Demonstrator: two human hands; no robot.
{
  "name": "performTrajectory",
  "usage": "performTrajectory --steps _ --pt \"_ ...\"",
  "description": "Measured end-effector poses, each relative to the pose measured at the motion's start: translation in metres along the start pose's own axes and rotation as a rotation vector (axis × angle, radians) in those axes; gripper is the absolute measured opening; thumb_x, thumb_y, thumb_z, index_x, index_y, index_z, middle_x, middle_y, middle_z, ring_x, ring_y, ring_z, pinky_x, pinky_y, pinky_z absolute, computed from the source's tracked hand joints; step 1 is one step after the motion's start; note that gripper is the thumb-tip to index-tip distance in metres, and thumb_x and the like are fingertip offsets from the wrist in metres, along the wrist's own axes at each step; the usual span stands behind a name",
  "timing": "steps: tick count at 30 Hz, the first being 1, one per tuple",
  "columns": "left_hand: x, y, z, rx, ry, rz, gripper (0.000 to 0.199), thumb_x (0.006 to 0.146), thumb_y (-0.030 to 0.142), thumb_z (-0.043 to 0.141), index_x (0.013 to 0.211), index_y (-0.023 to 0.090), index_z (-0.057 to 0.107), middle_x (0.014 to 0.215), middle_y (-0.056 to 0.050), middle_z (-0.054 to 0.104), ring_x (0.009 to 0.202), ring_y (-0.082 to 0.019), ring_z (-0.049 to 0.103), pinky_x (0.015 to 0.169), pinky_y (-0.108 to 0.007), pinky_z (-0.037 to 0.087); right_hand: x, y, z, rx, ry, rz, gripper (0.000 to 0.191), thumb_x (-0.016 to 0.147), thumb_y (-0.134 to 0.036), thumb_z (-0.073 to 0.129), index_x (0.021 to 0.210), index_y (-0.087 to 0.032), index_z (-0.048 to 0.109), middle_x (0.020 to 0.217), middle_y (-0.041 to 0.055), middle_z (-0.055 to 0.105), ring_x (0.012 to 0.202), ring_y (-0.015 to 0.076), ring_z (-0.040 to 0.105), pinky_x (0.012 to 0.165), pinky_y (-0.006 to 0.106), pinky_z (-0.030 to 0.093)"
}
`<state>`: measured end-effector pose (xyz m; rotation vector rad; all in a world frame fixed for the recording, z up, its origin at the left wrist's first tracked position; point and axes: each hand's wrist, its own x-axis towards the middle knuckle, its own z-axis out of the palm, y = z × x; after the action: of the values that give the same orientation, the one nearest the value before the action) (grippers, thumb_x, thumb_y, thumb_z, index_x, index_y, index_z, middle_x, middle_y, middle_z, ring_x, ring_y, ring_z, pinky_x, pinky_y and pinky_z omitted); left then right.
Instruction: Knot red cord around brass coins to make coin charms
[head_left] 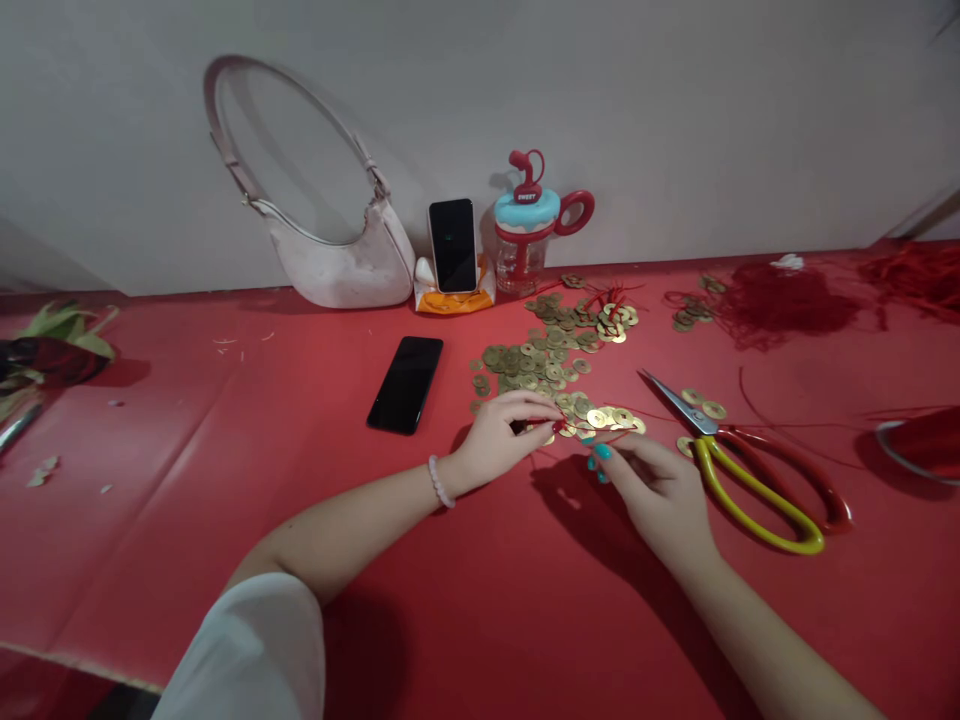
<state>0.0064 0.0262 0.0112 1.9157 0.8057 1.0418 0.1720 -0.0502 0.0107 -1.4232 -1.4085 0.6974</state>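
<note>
My left hand, with a beaded bracelet at the wrist, is closed on a thin red string just in front of the coins. My right hand, its nails turquoise, pinches the same string a little to the right. The string runs between the fingertips of both hands. Round brass-coloured coins with holes lie heaped beyond the hands, several of them close to my fingertips. Right of my right hand lie open scissors with one yellow and one red handle. Whether a coin is between my left fingers is hidden.
A black phone lies left of the coins. Along the wall stand a pale handbag, a propped phone and a cup with a blue lid. Red thread and a red spool are at the right.
</note>
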Motion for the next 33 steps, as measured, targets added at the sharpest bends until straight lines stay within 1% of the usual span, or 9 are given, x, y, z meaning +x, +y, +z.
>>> performTrajectory --steps 4,6,8,15,18,22,25,28,33 --pt "0.0000 -0.0010 -0.0001 -0.011 -0.021 0.059 0.011 0.078 0.015 0.060 0.082 0.017 0.070 0.090 -0.006 0.069 0.086 -0.015 0.064 0.080 -0.029 0.053 0.0005 -0.0040 0.0027 -0.044 -0.181 -0.026 0.014 0.078 -0.029 0.056 0.069 -0.020 0.060 0.064 0.0010 0.063 0.059 0.0140 0.057 0.056 0.024 0.047" --pt "-0.0004 -0.0011 0.0000 -0.016 -0.029 0.093 0.011 0.078 0.016 0.060 0.082 0.017 0.070 0.090 -0.006 0.069 0.085 -0.014 0.064 0.080 -0.029 0.053 0.0005 -0.0051 0.0044 -0.092 -0.239 -0.020 0.016 0.080 -0.029 0.053 0.067 -0.020 0.058 0.063 0.0005 0.061 0.058 0.0131 0.055 0.055 0.023 0.045" --pt "-0.0009 -0.0006 0.0003 -0.017 -0.027 0.126 0.011 0.078 0.016 0.060 0.082 0.017 0.070 0.090 -0.006 0.069 0.085 -0.014 0.064 0.079 -0.028 0.053 0.0008 -0.0053 0.0057 -0.128 -0.262 -0.011 0.019 0.081 -0.029 0.051 0.066 -0.019 0.056 0.061 -0.0002 0.059 0.057 0.0125 0.052 0.053 0.023 0.043" --pt "-0.0026 0.0001 0.0005 -0.009 -0.011 0.186 0.011 0.079 0.015 0.059 0.082 0.016 0.069 0.090 -0.007 0.068 0.085 -0.013 0.064 0.079 -0.028 0.053 0.0006 -0.0055 0.0067 -0.135 -0.206 0.003 0.019 0.081 -0.030 0.051 0.066 -0.019 0.056 0.060 -0.0008 0.056 0.056 0.0121 0.050 0.053 0.023 0.041" --pt "-0.0031 -0.0002 0.0003 -0.014 -0.021 0.194 0.011 0.079 0.016 0.059 0.083 0.016 0.069 0.091 -0.007 0.068 0.085 -0.013 0.064 0.078 -0.028 0.054 -0.0009 -0.0040 0.0073 -0.082 -0.192 0.020 0.017 0.080 -0.032 0.053 0.069 -0.019 0.058 0.062 0.0004 0.059 0.058 0.0135 0.054 0.055 0.025 0.044" --pt "-0.0035 0.0004 0.0006 -0.020 -0.048 0.207 0.011 0.080 0.016 0.058 0.084 0.016 0.069 0.091 -0.007 0.067 0.085 -0.013 0.063 0.077 -0.027 0.054 -0.0025 -0.0009 0.0081 0.019 -0.123 0.068 0.015 0.078 -0.034 0.056 0.075 -0.019 0.060 0.070 0.0024 0.063 0.063 0.0150 0.058 0.060 0.026 0.048" --pt "-0.0035 0.0013 0.0009 -0.015 -0.044 0.226 0.012 0.080 0.015 0.057 0.084 0.015 0.068 0.089 -0.007 0.067 0.084 -0.013 0.063 0.076 -0.026 0.054 -0.0028 -0.0016 0.0082 0.054 -0.096 0.106 0.015 0.077 -0.034 0.058 0.076 -0.020 0.060 0.070 0.0022 0.063 0.061 0.0144 0.059 0.057 0.025 0.049" --pt "-0.0035 0.0016 0.0005 -0.008 -0.042 0.225 0.013 0.080 0.016 0.057 0.084 0.015 0.069 0.089 -0.007 0.067 0.083 -0.013 0.063 0.075 -0.026 0.054 -0.0026 -0.0039 0.0083 0.055 -0.105 0.103 0.015 0.077 -0.034 0.058 0.076 -0.020 0.060 0.069 0.0019 0.062 0.062 0.0142 0.059 0.057 0.025 0.049" --pt "-0.0037 0.0010 -0.0006 0.011 -0.036 0.197 0.013 0.080 0.017 0.057 0.085 0.017 0.069 0.091 -0.007 0.067 0.084 -0.013 0.063 0.077 -0.028 0.054 -0.0020 -0.0055 0.0083 -0.027 -0.198 0.051 0.016 0.081 -0.033 0.053 0.076 -0.020 0.060 0.073 0.0028 0.064 0.067 0.0158 0.058 0.064 0.029 0.048"
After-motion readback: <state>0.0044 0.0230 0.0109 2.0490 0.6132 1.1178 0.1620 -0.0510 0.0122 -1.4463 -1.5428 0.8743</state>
